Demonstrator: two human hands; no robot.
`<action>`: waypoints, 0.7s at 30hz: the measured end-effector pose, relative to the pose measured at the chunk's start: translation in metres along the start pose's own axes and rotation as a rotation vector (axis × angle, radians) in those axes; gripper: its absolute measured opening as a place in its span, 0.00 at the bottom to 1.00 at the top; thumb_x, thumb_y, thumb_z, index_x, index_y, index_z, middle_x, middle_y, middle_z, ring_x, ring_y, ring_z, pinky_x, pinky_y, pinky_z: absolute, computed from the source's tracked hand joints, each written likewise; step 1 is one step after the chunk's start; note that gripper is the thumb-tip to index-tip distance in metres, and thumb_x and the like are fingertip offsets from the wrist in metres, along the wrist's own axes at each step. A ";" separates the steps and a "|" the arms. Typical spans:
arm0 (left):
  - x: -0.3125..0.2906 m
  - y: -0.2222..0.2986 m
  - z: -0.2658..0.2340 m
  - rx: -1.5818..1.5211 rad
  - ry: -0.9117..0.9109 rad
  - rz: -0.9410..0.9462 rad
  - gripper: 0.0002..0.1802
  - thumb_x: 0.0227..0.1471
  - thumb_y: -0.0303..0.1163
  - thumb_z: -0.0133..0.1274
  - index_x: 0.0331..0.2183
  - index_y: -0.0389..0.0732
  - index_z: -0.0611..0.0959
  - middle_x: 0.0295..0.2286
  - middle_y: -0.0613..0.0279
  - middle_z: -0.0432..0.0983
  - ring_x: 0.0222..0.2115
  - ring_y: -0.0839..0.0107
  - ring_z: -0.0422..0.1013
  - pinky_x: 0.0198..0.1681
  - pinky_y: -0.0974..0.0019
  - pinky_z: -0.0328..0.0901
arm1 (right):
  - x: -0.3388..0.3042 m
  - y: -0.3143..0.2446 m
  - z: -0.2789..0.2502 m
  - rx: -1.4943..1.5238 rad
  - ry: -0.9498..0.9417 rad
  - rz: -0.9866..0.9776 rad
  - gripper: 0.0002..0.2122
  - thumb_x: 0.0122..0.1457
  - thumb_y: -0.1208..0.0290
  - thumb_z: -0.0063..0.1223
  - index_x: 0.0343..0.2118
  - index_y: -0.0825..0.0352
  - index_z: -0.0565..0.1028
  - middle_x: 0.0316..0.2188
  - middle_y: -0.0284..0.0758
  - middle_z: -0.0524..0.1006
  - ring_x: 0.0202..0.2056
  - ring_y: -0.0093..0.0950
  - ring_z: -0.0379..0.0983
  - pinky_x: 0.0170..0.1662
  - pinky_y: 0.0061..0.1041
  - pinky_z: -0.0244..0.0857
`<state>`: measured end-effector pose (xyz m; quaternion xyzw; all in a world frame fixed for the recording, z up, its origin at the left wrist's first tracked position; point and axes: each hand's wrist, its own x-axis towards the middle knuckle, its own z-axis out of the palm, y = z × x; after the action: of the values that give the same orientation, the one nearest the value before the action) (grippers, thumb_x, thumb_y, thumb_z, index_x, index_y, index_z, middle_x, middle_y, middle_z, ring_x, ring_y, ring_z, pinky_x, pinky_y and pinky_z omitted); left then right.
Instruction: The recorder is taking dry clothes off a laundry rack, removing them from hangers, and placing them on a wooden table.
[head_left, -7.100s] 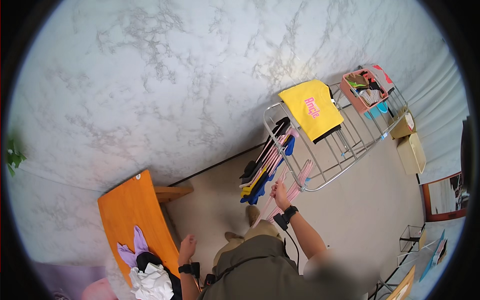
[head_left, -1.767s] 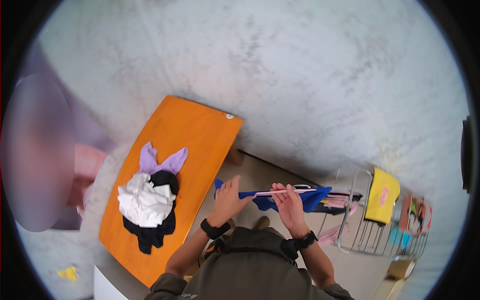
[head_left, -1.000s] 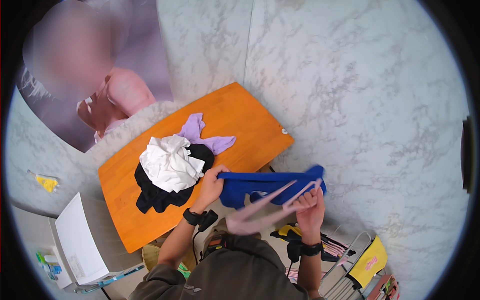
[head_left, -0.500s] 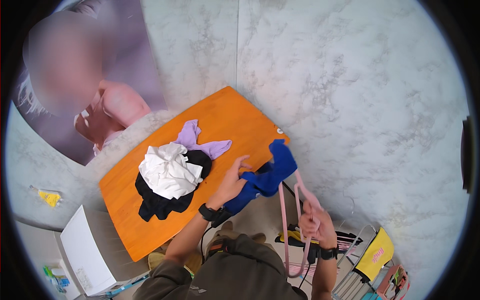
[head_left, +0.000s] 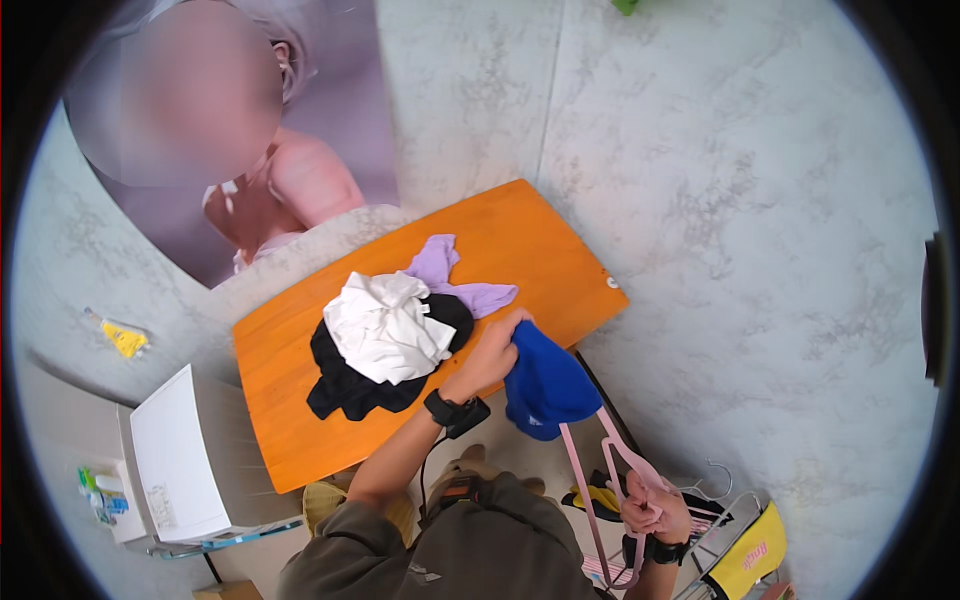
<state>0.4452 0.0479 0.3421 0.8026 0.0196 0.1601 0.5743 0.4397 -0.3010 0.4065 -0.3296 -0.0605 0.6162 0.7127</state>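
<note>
My left hand (head_left: pixel 489 357) is closed on the edge of a blue garment (head_left: pixel 550 378) with a small white mark, at the near right of the orange table. One end of a pink clothes hanger (head_left: pixel 580 475) reaches into the garment's lower right side; that tip is hidden by the cloth. Lower right, my right hand (head_left: pixel 655 510) grips the hanger by its other end, fingers wrapped round it. The garment hangs partly off the table edge. Just left of my left hand lies a heap of white cloth (head_left: pixel 385 328) on black cloth (head_left: pixel 350 392), with a lilac garment (head_left: pixel 485 298) behind it.
The orange table (head_left: pixel 540 235) stands against the marbled wall (head_left: pixel 720 250). A metal rack with a yellow cloth (head_left: pixel 748 552) is at the lower right, near my right forearm. A white-topped cabinet (head_left: pixel 180 460) stands to the left. A large poster (head_left: pixel 330 80) covers part of the wall.
My left hand has gone from spread fingers against the garment to gripping its edge. The garment now hangs lower and fuller on the hanger's end. The view has shifted, moving the table rightward.
</note>
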 end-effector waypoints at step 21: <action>0.002 0.029 -0.298 0.837 1.007 0.376 0.15 0.41 0.15 0.39 0.36 0.33 0.67 0.37 0.44 0.68 0.37 0.53 0.66 0.44 0.62 0.59 | 0.047 0.018 0.003 -0.176 0.150 -0.048 0.15 0.58 0.57 0.44 0.27 0.64 0.58 0.13 0.28 0.56 0.12 0.15 0.49 0.10 0.12 0.42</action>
<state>0.3590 0.3113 0.4561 0.7745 0.2052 0.5902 0.0985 0.4336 -0.2561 0.3840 -0.4345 -0.0689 0.5649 0.6981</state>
